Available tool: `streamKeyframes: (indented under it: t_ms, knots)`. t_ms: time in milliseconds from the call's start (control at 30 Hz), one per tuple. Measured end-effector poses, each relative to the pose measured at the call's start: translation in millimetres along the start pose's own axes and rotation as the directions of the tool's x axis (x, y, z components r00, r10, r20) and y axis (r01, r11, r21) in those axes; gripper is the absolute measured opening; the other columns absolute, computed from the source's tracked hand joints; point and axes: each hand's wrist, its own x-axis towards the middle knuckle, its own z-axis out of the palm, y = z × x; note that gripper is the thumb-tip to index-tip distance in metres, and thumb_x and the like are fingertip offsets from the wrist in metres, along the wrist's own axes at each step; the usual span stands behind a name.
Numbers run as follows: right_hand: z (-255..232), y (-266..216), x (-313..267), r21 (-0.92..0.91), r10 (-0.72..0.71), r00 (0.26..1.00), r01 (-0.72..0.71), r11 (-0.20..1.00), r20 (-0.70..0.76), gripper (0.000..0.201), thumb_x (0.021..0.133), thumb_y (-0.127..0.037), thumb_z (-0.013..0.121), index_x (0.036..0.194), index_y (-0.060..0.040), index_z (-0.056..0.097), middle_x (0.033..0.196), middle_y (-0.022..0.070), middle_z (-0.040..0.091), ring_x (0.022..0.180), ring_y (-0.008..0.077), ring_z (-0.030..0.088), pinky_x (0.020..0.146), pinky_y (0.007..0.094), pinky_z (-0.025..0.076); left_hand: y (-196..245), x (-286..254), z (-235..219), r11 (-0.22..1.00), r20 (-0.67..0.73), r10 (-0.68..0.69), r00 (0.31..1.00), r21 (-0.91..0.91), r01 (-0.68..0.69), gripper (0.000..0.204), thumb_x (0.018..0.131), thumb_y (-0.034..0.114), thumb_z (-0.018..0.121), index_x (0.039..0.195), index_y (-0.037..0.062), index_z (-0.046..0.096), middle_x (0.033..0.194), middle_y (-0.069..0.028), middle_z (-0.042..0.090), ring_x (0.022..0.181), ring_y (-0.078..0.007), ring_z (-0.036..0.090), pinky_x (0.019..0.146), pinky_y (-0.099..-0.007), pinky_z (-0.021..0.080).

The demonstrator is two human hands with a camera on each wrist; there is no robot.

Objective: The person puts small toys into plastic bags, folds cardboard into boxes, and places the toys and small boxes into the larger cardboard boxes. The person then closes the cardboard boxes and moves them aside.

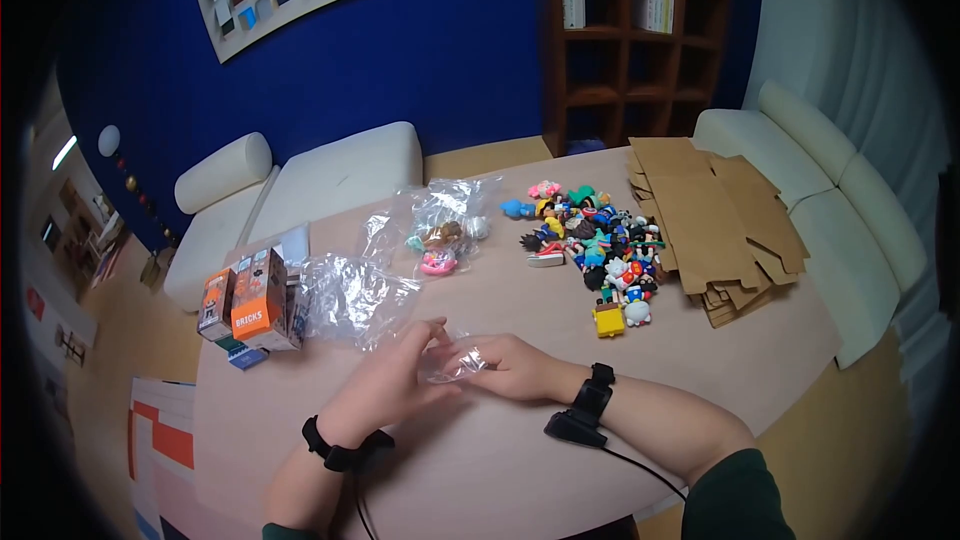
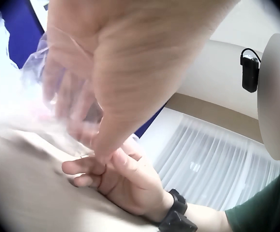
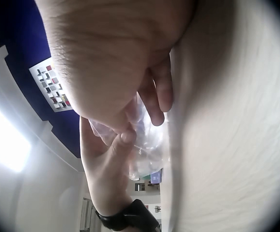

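A small crumpled clear plastic bag stretches between both hands, low over the near middle of the table. My left hand holds the bag from the left, its fingers raised. Plastic film passes over the left fingers in the left wrist view. From the other side my right hand pinches the bag, with its back facing up. The two thumbs come close together in the right wrist view, where the bag shows beyond them. Parts of the bag are hidden behind the fingers.
Beyond the left hand lie a larger clear bag and toy boxes. Bagged figures sit farther back. A pile of toy figures and flattened cardboard occupy the table's right. Cables trail from both wrist cameras.
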Motion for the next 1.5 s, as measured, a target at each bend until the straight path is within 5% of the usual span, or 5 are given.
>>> streamKeyframes:
  t_ms: [567,700,900,1067,1500]
  knots:
    - [-4,-10,-4,-0.123,-0.050,0.988,0.069,0.990,0.147,0.056,0.093,-0.009,0.061,0.147,-0.0102,0.050,0.131,0.0150,0.064,0.104,0.0264,0.067,0.089,0.0361,0.052,-22,6,5,0.979,0.091,-0.091,0.992,-0.175,0.106,0.060,0.087,0.028,0.080,0.137,0.0024,0.058,0.112,-0.0142,0.071,0.104,-0.0219,0.068,0.088,-0.0334,0.053]
    - [0,-27,-4,0.131,-0.015,0.974,0.045,0.990,-0.227,0.057,0.093,-0.006,0.061,0.147,-0.0074,0.046,0.133,0.0103,0.062,0.103,0.0196,0.066,0.088,0.0328,0.052,-39,9,19,0.879,0.024,-0.230,0.973,-0.424,0.218,0.047,0.091,0.025,0.076,0.131,0.0032,0.063,0.110,-0.0117,0.072,0.105,-0.0208,0.068,0.088,-0.0330,0.053]
    - [-27,-18,4,-0.207,-0.005,0.856,-0.119,0.971,-0.517,0.050,0.092,-0.007,0.065,0.140,-0.0061,0.049,0.139,0.0164,0.054,0.124,0.0263,0.058,0.098,0.0363,0.049,-57,4,35,0.072,0.059,-0.332,0.942,-0.994,0.088,0.044,0.104,0.040,0.057,0.133,0.0080,0.057,0.114,-0.0084,0.067,0.105,-0.0197,0.066,0.090,-0.0350,0.054]
    - [-43,-27,3,-0.825,0.002,0.890,-0.423,0.375,-0.455,0.075,0.087,-0.031,0.073,0.148,-0.0029,0.040,0.151,0.0298,0.039,0.145,0.0447,0.030,0.118,0.0524,0.028,-64,5,59,-0.146,0.209,-0.241,0.948,-0.973,0.177,0.057,0.102,0.056,0.048,0.140,0.0130,0.049,0.115,-0.0075,0.066,0.108,-0.0219,0.064,0.099,-0.0393,0.049]
    - [-66,-40,-1,-0.912,0.030,0.920,-0.390,0.129,-0.390,0.052,0.081,-0.017,0.073,0.128,-0.0011,0.057,0.119,0.0155,0.059,0.116,0.0325,0.056,0.097,0.0460,0.045,-69,6,55,-0.226,0.264,-0.188,0.946,-0.949,0.220,0.058,0.102,0.058,0.048,0.141,0.0140,0.050,0.126,-0.0104,0.062,0.118,-0.0226,0.058,0.107,-0.0395,0.045]
